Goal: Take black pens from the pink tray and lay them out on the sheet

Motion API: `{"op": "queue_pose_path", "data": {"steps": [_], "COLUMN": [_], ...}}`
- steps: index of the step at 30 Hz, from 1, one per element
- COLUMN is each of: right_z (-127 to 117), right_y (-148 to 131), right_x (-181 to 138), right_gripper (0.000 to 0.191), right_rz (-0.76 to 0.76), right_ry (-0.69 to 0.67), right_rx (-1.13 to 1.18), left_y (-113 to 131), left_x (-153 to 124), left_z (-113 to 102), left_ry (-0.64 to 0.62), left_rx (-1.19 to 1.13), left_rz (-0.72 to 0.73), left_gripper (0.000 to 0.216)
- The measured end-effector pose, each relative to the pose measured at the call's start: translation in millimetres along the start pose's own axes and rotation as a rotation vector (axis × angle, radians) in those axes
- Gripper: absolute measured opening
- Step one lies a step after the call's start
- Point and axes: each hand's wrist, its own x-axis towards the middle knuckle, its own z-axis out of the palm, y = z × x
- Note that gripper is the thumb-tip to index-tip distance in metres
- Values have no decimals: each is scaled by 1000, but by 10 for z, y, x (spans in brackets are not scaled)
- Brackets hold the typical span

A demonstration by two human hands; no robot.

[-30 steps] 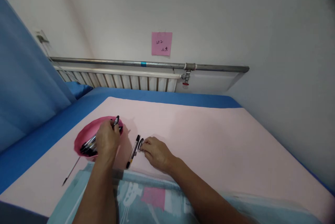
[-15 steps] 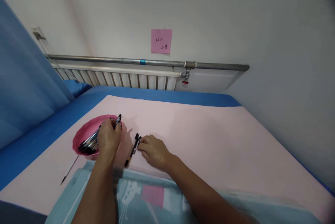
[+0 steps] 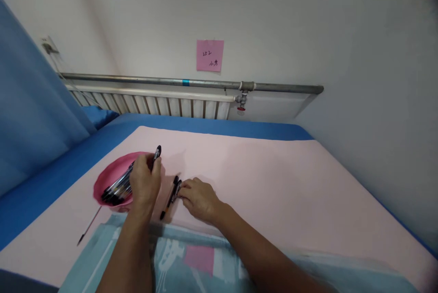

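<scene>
A pink basket (image 3: 102,179) with a wavy rim stands at the left, with several dark-capped pens (image 3: 120,186) lying in it. Over its right edge, my left hand (image 3: 145,179) is closed round a black pen (image 3: 158,151) whose end sticks up past the fingers. My right hand (image 3: 198,197) pinches a second dark pen (image 3: 177,188) low over the pink sheet. Just left of those fingers lies a pen with an orange part (image 3: 166,206), close beside the pinched one. A thin pen refill (image 3: 89,225) rests on the sheet below the basket.
The pink sheet (image 3: 273,183) covers a blue surface (image 3: 205,125). Behind it run a metal pipe (image 3: 147,80) and a white radiator (image 3: 164,105) along the wall. A blue curtain (image 3: 30,115) hangs at the left. A pink note (image 3: 210,55) is on the wall.
My left hand has shifted slightly right and lifted its pen a little away from the basket. My right hand keeps its pinch, with hardly any movement.
</scene>
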Motion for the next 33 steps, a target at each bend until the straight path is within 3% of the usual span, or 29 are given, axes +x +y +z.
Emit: {"op": "queue_pose_path", "data": {"steps": [3,7,9,12,16,18,21,29,33], "right_z": [6,28,25,-37,-205,-271,-300,-318,-330], "right_y": [10,83,129,154,78,32,21,217,169], "right_x": [-2,-16,-18,-13,1,13,30,20,2], "right_gripper": [21,20,20,14,26,34,37,36,42], "right_rz": [-7,41,113,257,448,446,521,622,587], "right_ry": [10,78,121,228,354,410,496,669,507], "right_rx": [29,160,280,508,999,1215,1293,1469,1473], "left_y": [93,198,227,267,352,401,460,495,474], "left_x": [-56,-78,-68,-75,-205,-306,-432,-454,-451], "left_z": [-1,0,11,51,139,185,233,213,231], "left_ry": [38,-17,-149,-461,-740,-894,-1079,-1148,-1105], "left_rx": [-319,-850,-1097,-1367,-1387,-1329,-1218,-1138,-1164], "left_rz": [-28,-181,-325,-532,-636,-629,-606,-658,-609], "left_gripper": [21,21,22,25,25,24,23,26,25]}}
